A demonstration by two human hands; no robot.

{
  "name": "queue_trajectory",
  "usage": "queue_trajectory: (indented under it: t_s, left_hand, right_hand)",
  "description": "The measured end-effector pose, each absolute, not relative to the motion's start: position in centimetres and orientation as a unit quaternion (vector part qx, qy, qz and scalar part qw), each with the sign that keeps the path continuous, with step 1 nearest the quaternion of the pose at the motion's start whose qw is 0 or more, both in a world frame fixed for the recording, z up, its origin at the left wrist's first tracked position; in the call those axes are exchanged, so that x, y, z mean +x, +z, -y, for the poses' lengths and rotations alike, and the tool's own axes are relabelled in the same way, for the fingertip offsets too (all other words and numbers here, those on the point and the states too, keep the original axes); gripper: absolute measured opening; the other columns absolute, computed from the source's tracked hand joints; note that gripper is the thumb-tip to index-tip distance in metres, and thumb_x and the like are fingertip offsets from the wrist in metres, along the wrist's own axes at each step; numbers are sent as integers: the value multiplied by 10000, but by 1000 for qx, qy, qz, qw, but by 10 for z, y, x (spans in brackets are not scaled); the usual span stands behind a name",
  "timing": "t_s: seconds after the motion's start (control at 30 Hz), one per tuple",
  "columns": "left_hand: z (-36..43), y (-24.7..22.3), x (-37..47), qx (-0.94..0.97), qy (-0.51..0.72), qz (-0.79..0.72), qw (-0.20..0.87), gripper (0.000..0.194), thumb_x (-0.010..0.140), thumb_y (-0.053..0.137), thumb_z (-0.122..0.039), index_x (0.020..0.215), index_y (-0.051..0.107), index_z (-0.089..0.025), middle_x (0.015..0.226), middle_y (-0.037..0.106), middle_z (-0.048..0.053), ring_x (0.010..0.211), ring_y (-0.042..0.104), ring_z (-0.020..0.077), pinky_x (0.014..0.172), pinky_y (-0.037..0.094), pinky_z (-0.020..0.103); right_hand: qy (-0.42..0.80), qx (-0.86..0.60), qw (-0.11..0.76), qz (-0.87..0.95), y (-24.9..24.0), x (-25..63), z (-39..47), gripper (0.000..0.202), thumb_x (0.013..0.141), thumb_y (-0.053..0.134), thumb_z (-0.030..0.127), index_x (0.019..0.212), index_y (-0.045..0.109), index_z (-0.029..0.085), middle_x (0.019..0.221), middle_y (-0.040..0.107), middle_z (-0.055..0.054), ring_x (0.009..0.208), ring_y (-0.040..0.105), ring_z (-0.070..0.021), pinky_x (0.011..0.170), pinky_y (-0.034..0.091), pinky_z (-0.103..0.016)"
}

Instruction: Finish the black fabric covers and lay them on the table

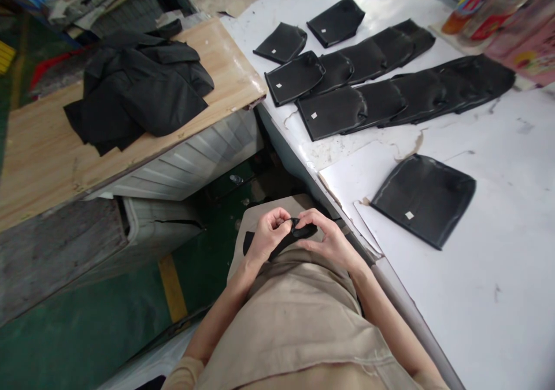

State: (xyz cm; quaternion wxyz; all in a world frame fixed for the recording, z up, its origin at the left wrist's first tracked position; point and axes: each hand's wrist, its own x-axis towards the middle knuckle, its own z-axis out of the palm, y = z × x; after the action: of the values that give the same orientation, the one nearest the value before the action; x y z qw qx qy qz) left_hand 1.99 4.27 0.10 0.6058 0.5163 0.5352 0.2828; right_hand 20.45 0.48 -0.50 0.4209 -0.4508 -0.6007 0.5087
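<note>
Over my lap, both hands pinch a bunched piece of black fabric (307, 231). My left hand (272, 234) grips its left part, thumb and fingertips pressed together. From the other side my right hand (323, 236) holds the folded edge, fingers curled over the top. The two hands are close together, and the fabric's full shape is hidden by them. To the right, a single flat black piece (427, 199) with a small white label lies on the white table, apart from my hands.
Overlapping rows of black labelled pieces (333, 112) lie on the white table (489, 297). A heap of black fabric (143, 89) sits on a wooden board (234, 66) at left. Jars and packets (498, 14) stand at the back right. The table edge runs beside my right arm.
</note>
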Motion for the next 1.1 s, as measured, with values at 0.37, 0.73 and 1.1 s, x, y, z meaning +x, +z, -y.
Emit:
queue_trajectory:
  t_s: [0.37,0.73,1.1]
  left_hand:
    - [-41,-1,19,520,277,-526,614,176,813,610,-305,714,546,-174,612,468,-45,527,385,82,486,281,210]
    - [-41,2,19,532,265,-523,611,150,812,597,-280,723,541,-173,601,462,-47,521,377,81,481,276,209]
    - [-47,1,11,581,248,-460,623,140,872,603,-299,843,597,-162,760,571,-13,685,526,111,617,409,210]
  right_hand:
    - [465,-483,427,607,-12,195,0,52,897,668,276,914,637,238,983,652,-51,1014,626,-242,865,507,-370]
    - [481,-478,434,593,-12,195,2,61,953,612,258,899,628,236,983,640,-42,1037,619,-224,903,468,-345]
    - [553,-505,483,454,-20,189,-1,165,932,633,356,858,592,215,988,630,-30,912,580,-187,819,449,-301]
